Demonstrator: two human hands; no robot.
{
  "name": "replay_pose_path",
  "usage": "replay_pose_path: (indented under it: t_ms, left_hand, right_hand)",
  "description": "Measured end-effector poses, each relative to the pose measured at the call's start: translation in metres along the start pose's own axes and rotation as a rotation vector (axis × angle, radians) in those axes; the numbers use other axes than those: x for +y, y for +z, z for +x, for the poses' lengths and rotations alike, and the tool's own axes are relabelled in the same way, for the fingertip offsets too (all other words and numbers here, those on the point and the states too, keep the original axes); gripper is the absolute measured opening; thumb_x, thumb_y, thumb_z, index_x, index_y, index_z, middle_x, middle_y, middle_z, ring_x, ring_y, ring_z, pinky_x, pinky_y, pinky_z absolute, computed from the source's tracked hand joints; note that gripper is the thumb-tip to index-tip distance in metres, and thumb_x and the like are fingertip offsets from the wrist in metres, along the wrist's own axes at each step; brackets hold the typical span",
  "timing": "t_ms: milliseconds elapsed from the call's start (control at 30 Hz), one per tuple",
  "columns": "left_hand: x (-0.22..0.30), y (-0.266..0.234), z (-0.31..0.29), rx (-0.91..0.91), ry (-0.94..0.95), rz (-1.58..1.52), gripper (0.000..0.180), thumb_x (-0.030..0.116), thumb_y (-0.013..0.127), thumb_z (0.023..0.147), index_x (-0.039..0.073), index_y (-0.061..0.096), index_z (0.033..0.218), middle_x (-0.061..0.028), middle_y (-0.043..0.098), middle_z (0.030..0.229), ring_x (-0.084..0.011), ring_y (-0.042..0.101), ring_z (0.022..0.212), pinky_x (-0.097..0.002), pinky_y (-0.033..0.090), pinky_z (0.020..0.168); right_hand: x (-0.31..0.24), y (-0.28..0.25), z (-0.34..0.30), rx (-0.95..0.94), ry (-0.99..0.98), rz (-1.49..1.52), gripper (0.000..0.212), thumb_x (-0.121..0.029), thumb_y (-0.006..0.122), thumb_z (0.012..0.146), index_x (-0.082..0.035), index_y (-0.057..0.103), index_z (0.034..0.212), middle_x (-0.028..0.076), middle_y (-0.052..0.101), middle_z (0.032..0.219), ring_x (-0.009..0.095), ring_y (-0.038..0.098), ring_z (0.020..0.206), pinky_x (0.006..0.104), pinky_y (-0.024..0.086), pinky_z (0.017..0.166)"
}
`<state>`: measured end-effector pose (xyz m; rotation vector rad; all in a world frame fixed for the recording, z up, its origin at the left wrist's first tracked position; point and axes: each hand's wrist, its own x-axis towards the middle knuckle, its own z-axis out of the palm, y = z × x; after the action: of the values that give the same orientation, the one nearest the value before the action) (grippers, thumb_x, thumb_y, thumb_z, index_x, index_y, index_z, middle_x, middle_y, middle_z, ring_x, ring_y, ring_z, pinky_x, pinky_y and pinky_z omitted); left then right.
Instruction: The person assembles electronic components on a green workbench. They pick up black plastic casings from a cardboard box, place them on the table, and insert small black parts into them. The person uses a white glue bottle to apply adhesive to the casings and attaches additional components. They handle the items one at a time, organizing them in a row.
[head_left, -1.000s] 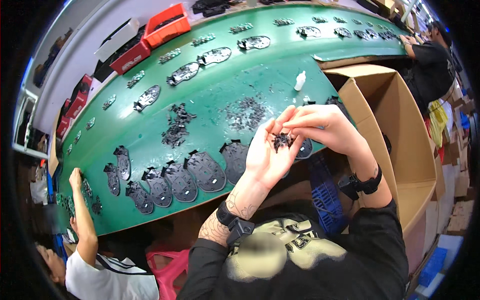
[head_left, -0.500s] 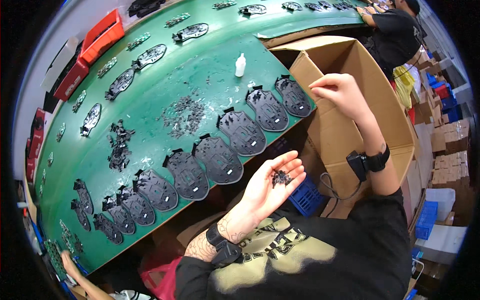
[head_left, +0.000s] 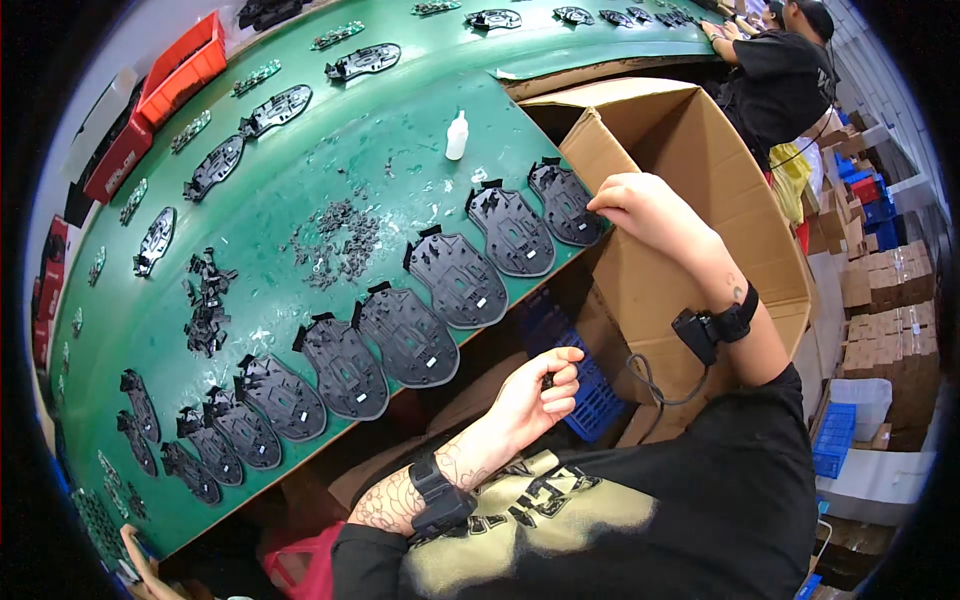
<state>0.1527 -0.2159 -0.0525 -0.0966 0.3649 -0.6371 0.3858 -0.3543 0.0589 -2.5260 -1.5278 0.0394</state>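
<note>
My left hand (head_left: pixel 541 396) is curled closed below the table edge, around small black parts (head_left: pixel 547 381) that only just show between the fingers. Over the right end of the row of black plastic shells, my right hand (head_left: pixel 655 213) is pinched, its fingertips at the side of the last shell (head_left: pixel 565 204). Whether a small part sits in that pinch cannot be made out. More shells, such as a broad one (head_left: pixel 408 335), lie side by side along the edge, narrowing toward the left. A heap of small black pieces (head_left: pixel 340 238) lies behind them.
A white squeeze bottle (head_left: pixel 457 137) stands on the green table (head_left: pixel 400 160). Black parts (head_left: pixel 208 300) are heaped at left. Circuit boards (head_left: pixel 190 131) and shells (head_left: pixel 277 110) line the far side. An open cardboard box (head_left: pixel 735 230) and a blue crate (head_left: pixel 592 395) are nearby. Another person (head_left: pixel 785 85) works beyond.
My left hand has closed its fingers over the small black parts lying in its open palm. My right hand has dropped and moved toward the rightmost shell. The view has shifted slightly.
</note>
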Motion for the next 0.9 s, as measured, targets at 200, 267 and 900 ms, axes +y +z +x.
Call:
replay_pose_path:
  t_ms: [200, 267, 900]
  left_hand:
    - [0.0078, 0.0012, 0.0006, -0.018, 0.011, 0.025, 0.011, 0.008, 0.048, 0.097, 0.002, 0.054, 0.104, 0.0021, 0.039, 0.067, -0.0065, 0.031, 0.05, -0.0194, 0.029, 0.043]
    - [0.0086, 0.0038, 0.0003, -0.012, 0.015, 0.039, 0.011, 0.009, 0.048, 0.097, 0.002, 0.054, 0.105, 0.0018, 0.039, 0.068, -0.0066, 0.031, 0.05, -0.0195, 0.029, 0.044]
    - [0.0094, 0.0044, -0.0079, -0.009, 0.057, 0.057, 0.012, 0.009, 0.047, 0.098, 0.003, 0.055, 0.103, 0.0024, 0.04, 0.068, -0.0057, 0.032, 0.052, -0.0193, 0.03, 0.045]
  right_hand:
    - [-0.0018, 0.0031, -0.0004, 0.032, 0.007, -0.009, 0.008, -0.008, 0.066, 0.082, -0.004, 0.068, 0.089, 0.011, 0.067, 0.087, 0.03, 0.065, 0.089, 0.0388, 0.052, 0.081]
    - [-0.004, 0.0004, 0.0025, -0.014, 0.024, -0.018, 0.007, -0.01, 0.065, 0.082, -0.005, 0.068, 0.086, 0.012, 0.067, 0.086, 0.031, 0.065, 0.09, 0.04, 0.052, 0.081]
    - [-0.0012, 0.0085, 0.0037, 0.015, -0.023, -0.144, 0.008, -0.008, 0.067, 0.08, -0.005, 0.061, 0.084, 0.009, 0.061, 0.083, 0.029, 0.062, 0.086, 0.0385, 0.05, 0.078]
